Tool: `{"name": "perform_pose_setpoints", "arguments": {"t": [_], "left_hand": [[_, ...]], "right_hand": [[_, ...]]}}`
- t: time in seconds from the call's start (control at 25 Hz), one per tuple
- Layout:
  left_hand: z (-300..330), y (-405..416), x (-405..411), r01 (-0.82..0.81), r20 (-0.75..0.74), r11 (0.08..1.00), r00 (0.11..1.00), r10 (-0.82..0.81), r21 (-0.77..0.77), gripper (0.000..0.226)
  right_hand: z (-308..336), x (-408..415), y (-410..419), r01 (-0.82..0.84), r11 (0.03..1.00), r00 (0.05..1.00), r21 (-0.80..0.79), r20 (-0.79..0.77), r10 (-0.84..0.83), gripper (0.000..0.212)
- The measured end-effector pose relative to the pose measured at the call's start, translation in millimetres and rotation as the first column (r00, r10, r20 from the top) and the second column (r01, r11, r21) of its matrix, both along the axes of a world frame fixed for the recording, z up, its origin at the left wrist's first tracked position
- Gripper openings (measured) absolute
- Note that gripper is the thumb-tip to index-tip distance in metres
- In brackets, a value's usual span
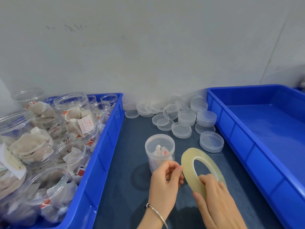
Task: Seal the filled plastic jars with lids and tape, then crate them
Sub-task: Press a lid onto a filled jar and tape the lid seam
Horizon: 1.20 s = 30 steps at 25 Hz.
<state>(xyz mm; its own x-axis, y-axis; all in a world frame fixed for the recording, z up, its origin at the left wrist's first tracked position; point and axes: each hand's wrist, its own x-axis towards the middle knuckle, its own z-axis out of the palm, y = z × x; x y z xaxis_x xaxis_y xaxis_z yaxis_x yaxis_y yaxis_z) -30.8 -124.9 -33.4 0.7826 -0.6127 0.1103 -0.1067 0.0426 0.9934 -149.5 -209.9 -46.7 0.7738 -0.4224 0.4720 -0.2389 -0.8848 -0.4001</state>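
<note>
Taping step: right hand point(216, 197) grips tape roll point(196, 169); left hand point(166, 177) pinches its free end, next drawn around the lidded jar point(159, 151) just beyond.

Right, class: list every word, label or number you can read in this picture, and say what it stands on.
Nothing can be read for certain.
White slip with red print in a jar in the left crate: too blurred.
Paper slip at far left: too blurred.
Red tea-bag tags: too small.
</note>
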Motion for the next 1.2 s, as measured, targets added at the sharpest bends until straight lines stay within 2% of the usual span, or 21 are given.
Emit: {"name": "perform_pose_setpoints", "arguments": {"t": [0.16,0.28,0.4,0.48,0.6,0.68,0.8,0.92,1.04,1.2], "left_hand": [[-1,-2,-3,-0.004,0.006,0.999,1.000,0.004,-0.050,0.011],[-3,-1,-6,-0.046,0.043,0.994,0.998,0.051,-0.099,0.018],[-8,-1,-6,-0.097,0.253,0.990,0.960,0.119,-0.099,0.029],[-11,-2,-7,-0.145,0.315,0.980,0.932,0.182,-0.136,0.025],[-12,-3,-9,-0.181,0.324,0.963,0.915,0.238,-0.198,0.017],[-13,-3,-8,-0.196,0.279,0.958,0.927,0.251,-0.209,0.015],[-10,-2,-7,-0.212,0.045,0.962,0.974,0.223,-0.172,0.026],[-6,-3,-7,-0.192,-0.116,0.972,0.977,0.177,-0.135,0.024],[-6,-4,-4,-0.160,-0.155,0.981,0.978,0.142,-0.109,0.019],[-7,-8,-6,-0.134,-0.109,0.987,0.986,0.124,-0.090,0.018]], "right_hand": [[-1,0,1,0.008,0.998,1.000,0.063,0.012,-0.008,0.013],[-7,4,0,0.023,0.983,0.999,0.183,-0.036,-0.016,0.022],[-12,6,0,0.037,0.980,0.998,0.197,-0.053,-0.027,0.020],[-11,10,3,0.047,0.977,0.998,0.209,-0.057,-0.036,0.026],[-8,15,4,0.059,0.976,0.996,0.210,-0.071,-0.046,0.040],[-8,15,4,0.050,0.977,0.997,0.208,-0.075,-0.035,0.041],[-9,15,3,0.029,0.980,0.997,0.195,-0.078,-0.013,0.039],[-7,14,3,0.028,0.980,0.995,0.195,-0.099,-0.009,0.040],[-6,14,2,0.057,0.977,0.990,0.205,-0.142,-0.028,0.037],[-9,13,0,0.102,0.972,0.983,0.211,-0.169,-0.066,0.026]]}}
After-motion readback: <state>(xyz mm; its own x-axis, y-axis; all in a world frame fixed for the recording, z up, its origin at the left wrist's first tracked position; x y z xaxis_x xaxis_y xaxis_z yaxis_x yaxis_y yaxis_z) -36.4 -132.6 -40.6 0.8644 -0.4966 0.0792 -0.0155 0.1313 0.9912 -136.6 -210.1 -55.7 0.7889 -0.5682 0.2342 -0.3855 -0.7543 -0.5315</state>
